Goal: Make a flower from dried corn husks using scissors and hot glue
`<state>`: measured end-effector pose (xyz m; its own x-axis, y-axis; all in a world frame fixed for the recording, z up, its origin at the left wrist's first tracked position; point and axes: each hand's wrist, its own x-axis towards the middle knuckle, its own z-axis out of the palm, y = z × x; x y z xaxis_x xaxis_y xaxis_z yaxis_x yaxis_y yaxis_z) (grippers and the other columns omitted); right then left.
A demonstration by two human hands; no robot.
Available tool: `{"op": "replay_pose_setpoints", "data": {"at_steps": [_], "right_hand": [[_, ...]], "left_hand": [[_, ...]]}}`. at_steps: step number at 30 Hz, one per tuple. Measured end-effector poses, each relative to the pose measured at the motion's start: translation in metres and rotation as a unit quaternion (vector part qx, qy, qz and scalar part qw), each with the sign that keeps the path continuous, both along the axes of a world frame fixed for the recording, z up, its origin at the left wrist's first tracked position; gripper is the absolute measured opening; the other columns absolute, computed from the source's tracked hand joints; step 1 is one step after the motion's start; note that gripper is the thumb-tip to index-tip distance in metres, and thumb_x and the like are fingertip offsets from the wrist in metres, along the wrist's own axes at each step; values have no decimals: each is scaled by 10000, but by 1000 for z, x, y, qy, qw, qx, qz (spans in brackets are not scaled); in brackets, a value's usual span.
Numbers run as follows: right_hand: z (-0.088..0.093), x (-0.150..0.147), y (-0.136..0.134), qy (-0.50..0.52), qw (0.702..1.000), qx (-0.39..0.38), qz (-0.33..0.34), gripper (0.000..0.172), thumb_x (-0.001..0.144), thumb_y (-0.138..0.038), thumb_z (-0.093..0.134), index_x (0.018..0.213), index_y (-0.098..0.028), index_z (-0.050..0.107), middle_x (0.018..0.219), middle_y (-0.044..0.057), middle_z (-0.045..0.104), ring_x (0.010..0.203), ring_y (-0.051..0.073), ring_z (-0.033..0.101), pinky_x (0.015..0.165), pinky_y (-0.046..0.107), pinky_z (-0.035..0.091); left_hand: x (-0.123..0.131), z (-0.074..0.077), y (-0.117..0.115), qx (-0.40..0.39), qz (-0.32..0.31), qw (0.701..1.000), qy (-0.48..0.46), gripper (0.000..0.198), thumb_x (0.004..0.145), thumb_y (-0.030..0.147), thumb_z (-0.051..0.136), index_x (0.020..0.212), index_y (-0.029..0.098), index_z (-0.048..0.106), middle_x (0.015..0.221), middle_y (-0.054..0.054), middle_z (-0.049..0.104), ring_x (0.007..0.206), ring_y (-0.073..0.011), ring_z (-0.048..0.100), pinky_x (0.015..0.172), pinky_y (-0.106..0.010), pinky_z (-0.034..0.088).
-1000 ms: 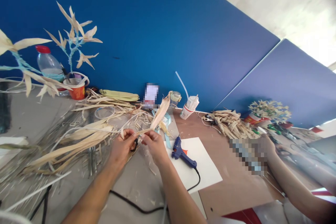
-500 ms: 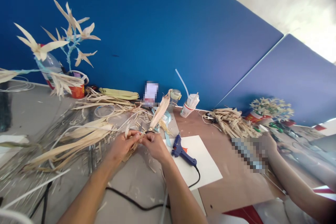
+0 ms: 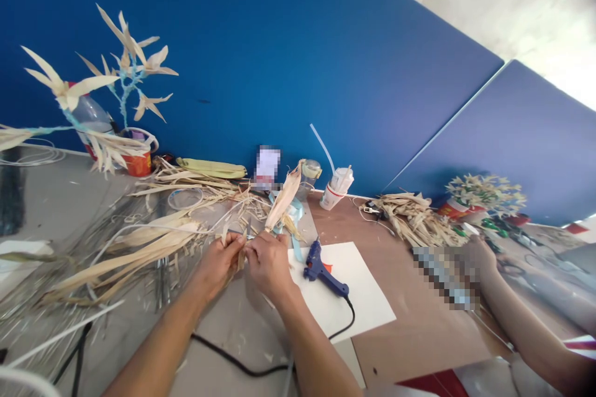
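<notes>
A strip of dried corn husk (image 3: 241,258) hangs between my two hands, low over the grey table. My left hand (image 3: 218,267) pinches it between thumb and fingers. Close against it, my right hand (image 3: 269,263) is closed with its fingertips at the same strip; the exact grip is partly hidden. A thin dark blade-like tip (image 3: 249,225) shows just beyond the fingers, and what it belongs to is covered. Behind my right hand a larger dried husk (image 3: 285,198) stands up at a slant. A blue glue gun (image 3: 321,272) lies on white paper (image 3: 367,298) to the right.
Loose husks (image 3: 135,254) and thin wires cover the left side. Husk flowers (image 3: 125,68) stand by a red cup (image 3: 138,164). A cup with a straw (image 3: 333,195) and a phone (image 3: 267,164) are along the blue partition. At right, a co-worker's hand (image 3: 482,257) is near a husk pile (image 3: 419,220).
My right hand has turned over, its back now more toward me, and its fingers have curled in. The left hand has shifted slightly, still pinching the husk strip.
</notes>
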<state>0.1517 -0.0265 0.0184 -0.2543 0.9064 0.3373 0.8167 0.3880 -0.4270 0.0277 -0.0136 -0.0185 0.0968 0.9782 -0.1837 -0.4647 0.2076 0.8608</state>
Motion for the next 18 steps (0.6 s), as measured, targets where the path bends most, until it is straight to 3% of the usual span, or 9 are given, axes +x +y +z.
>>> {"op": "replay_pose_setpoints", "data": {"at_steps": [6,11,18], "right_hand": [[1,-3,-4,-11,999,46,18,160,860,-193,529,735,-188,629,786,20,632,796,168,555,777,325,255],[-3,-3,-4,77,996,43,18,168,864,-163,501,744,-180,618,786,13,646,789,155,577,799,318,266],[4,5,1,195,980,30,1,204,834,-177,460,647,-177,543,681,0,586,687,142,547,760,308,328]], "left_hand": [[-5,10,2,-35,67,995,-59,373,565,358,829,667,169,524,464,91,455,397,-57,408,407,-170,321],[-12,11,6,-39,112,986,-118,382,555,279,845,690,168,504,504,98,453,414,-40,406,399,-150,313],[-20,8,10,-26,170,975,-142,405,556,320,842,660,166,482,538,94,438,420,-25,350,404,-147,307]]}}
